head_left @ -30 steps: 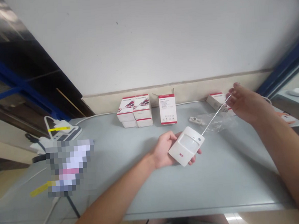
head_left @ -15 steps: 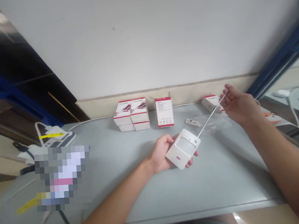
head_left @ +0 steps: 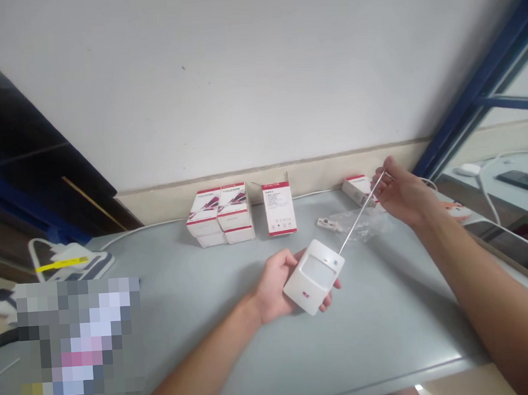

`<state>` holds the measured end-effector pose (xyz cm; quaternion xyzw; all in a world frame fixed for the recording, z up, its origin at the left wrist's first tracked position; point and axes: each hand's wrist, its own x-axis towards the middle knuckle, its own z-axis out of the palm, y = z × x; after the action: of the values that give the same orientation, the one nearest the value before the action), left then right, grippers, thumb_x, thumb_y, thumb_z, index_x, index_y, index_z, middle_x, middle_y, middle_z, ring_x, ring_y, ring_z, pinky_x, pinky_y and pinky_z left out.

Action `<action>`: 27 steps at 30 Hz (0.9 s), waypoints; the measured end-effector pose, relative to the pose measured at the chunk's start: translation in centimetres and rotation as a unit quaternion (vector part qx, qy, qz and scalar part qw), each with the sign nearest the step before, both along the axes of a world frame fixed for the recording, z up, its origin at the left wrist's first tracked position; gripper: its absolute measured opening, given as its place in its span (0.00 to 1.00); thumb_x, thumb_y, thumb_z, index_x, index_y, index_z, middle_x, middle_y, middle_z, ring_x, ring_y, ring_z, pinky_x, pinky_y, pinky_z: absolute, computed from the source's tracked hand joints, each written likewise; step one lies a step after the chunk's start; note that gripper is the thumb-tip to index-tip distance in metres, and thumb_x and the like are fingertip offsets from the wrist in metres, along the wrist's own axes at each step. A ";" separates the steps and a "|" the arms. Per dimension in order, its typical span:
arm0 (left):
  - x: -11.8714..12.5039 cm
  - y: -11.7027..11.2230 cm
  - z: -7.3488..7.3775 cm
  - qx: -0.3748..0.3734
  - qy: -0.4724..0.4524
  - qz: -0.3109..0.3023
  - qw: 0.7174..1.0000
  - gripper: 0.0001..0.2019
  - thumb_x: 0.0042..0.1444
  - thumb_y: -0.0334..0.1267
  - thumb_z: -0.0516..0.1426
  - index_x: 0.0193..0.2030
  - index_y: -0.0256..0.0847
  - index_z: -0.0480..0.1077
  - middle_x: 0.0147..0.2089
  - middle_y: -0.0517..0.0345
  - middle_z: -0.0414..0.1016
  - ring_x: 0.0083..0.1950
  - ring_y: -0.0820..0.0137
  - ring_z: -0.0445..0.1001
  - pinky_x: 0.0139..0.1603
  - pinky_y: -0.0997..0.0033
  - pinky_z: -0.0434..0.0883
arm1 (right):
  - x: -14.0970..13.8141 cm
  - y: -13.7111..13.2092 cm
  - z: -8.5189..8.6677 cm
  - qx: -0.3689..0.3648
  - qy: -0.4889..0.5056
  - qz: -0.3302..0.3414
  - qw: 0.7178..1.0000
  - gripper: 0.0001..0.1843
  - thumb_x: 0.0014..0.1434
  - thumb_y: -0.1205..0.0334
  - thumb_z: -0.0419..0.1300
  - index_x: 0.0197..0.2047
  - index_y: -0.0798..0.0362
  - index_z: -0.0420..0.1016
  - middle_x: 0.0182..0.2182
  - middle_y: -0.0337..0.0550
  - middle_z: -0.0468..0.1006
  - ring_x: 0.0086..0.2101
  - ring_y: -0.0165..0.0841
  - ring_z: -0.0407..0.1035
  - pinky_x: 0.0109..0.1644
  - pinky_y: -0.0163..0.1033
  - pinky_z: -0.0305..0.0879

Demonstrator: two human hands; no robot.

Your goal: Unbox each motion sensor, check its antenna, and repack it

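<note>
My left hand (head_left: pixel 278 286) is wrapped round a white motion detector (head_left: pixel 314 281), its front window facing up and tilted over the table. A thin silver telescopic antenna (head_left: pixel 359 218) sticks out from the detector's upper right corner. At the far end of that antenna, my right hand (head_left: pixel 400 189) is closed with its fingertips pinching the tip. Behind the detector lie a crumpled clear plastic bag (head_left: pixel 364 224) and a small white part (head_left: pixel 326 223). An upright detector box (head_left: pixel 280 208) with a raised flap stands beyond my left hand.
Several stacked red-and-white boxes (head_left: pixel 223 215) stand by the wall, and another box (head_left: pixel 357 189) lies behind my right hand. On the left are a power strip (head_left: pixel 89 265) and a blurred-out object (head_left: pixel 85 345). An orange-and-white item (head_left: pixel 455 209) rests at the right.
My view has shifted, so the table, boxes and hands sit lower and further left. Both hands keep their hold on the detector and its extended antenna.
</note>
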<state>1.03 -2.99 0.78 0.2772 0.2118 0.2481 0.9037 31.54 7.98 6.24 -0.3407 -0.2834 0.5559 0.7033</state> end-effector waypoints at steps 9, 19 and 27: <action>0.1 0.0 0.6 -0.010 0.008 0.020 1.000 0.23 0.52 0.43 0.52 0.51 0.33 0.71 0.44 0.34 0.81 0.33 0.55 0.77 0.39 0.58 0.67 | 0.4 0.8 -1.2 0.027 -0.083 -0.037 0.995 0.22 0.48 0.53 0.82 0.38 0.49 0.76 0.28 0.30 0.75 0.25 0.23 0.71 0.28 0.26 0.70; -0.1 -0.2 0.4 0.004 0.033 0.053 0.998 0.21 0.53 0.43 0.51 0.50 0.35 0.71 0.42 0.34 0.82 0.32 0.55 0.78 0.37 0.58 0.68 | 0.5 0.9 -1.5 0.056 -0.169 -0.114 0.977 0.24 0.49 0.46 0.79 0.42 0.49 0.79 0.30 0.33 0.77 0.27 0.26 0.73 0.32 0.31 0.74; -0.2 -0.6 1.1 -0.003 0.054 0.102 0.993 0.19 0.54 0.44 0.50 0.47 0.34 0.71 0.41 0.34 0.82 0.29 0.58 0.77 0.34 0.62 0.66 | -1.6 -0.6 -1.6 0.090 -0.303 -0.095 0.944 0.19 0.55 0.44 0.75 0.36 0.50 0.81 0.28 0.38 0.79 0.26 0.29 0.71 0.33 0.36 0.70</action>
<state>0.88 -3.58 1.83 0.2640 0.2886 0.3231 0.8618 29.95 7.40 4.66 -0.4539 -0.4979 0.3292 0.6616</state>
